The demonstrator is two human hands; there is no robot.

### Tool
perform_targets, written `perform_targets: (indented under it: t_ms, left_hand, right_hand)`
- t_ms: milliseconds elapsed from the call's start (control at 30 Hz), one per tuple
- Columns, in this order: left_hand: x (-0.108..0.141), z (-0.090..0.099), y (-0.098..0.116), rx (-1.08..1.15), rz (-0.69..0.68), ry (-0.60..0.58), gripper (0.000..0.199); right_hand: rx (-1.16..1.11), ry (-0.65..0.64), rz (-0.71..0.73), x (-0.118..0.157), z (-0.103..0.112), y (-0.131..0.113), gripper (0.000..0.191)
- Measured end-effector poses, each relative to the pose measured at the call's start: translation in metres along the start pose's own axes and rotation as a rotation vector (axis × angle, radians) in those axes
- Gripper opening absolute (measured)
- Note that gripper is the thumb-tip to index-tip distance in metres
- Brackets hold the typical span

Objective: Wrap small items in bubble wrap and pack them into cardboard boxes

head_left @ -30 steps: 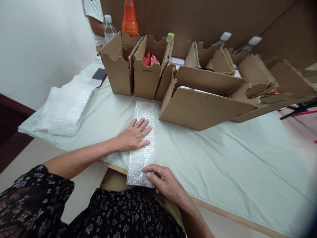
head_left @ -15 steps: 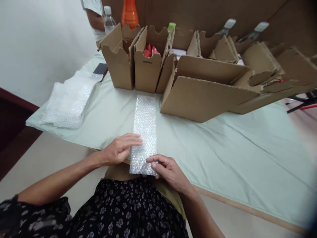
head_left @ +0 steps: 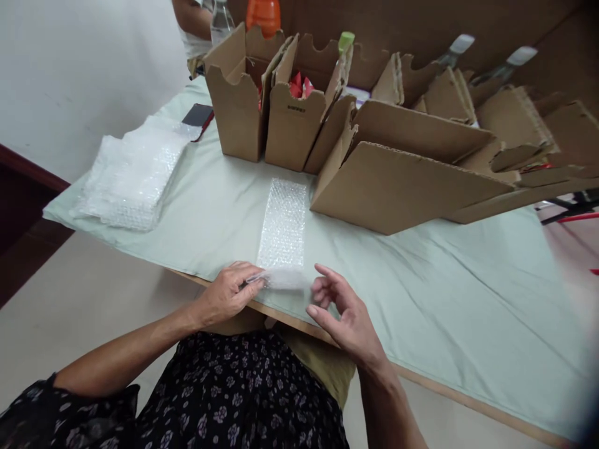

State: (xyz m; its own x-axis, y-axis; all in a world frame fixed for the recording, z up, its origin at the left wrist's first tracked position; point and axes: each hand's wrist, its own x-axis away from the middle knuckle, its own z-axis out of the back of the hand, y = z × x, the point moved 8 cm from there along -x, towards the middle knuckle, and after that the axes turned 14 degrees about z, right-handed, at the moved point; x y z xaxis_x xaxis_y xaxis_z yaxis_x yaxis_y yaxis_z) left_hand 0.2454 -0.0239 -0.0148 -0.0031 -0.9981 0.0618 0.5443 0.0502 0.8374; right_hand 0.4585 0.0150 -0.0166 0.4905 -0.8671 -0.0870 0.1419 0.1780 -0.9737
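A narrow strip of bubble wrap (head_left: 283,224) lies on the pale green cloth, its near end folded up over itself and slightly blurred. My left hand (head_left: 229,293) pinches the left edge of that fold between thumb and fingers, at the table's front edge. Just right of the fold, my right hand (head_left: 341,312) is held with thumb and fingers apart, holding nothing and not touching the wrap. To the far left lies a stack of bubble wrap pieces (head_left: 133,178).
Cardboard boxes (head_left: 416,187) stand in a row along the back, some with red items inside. Behind them are bottles, one orange (head_left: 263,17). A dark flat object (head_left: 198,115) lies beside the stack. Another person's arm (head_left: 194,19) shows at the top left.
The near end of the strip, flat before, is now folded up and away from me. My left hand has taken hold of it; my right hand has let go and moved right.
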Motion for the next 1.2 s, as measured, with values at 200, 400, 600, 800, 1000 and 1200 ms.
perform_targets:
  t_ms: [200, 400, 600, 800, 1000, 1200]
  left_hand:
    - [-0.009, 0.003, -0.002, 0.016, 0.108, -0.001, 0.023]
    - [-0.010, 0.007, -0.013, 0.050, 0.173, 0.113, 0.030]
    - [-0.007, 0.008, -0.002, -0.165, -0.030, 0.386, 0.030]
    - [-0.005, 0.003, 0.004, -0.352, -0.096, 0.417, 0.033]
    - [-0.007, 0.002, 0.003, -0.429, -0.080, 0.398, 0.039]
    - [-0.008, 0.001, 0.003, -0.475, -0.063, 0.390, 0.041]
  right_hand:
    - [0.124, -0.063, 0.049, -0.035, -0.019, 0.002, 0.059]
    - [0.126, 0.038, 0.048, -0.041, -0.029, 0.015, 0.020]
    - [0.409, 0.057, 0.064, -0.040, -0.027, 0.014, 0.032]
    - [0.634, 0.054, 0.194, -0.044, -0.035, 0.010, 0.039]
    - [0.908, 0.137, 0.427, -0.022, -0.020, -0.018, 0.040]
    - [1.015, -0.265, 0.652, -0.005, -0.047, -0.029, 0.038]
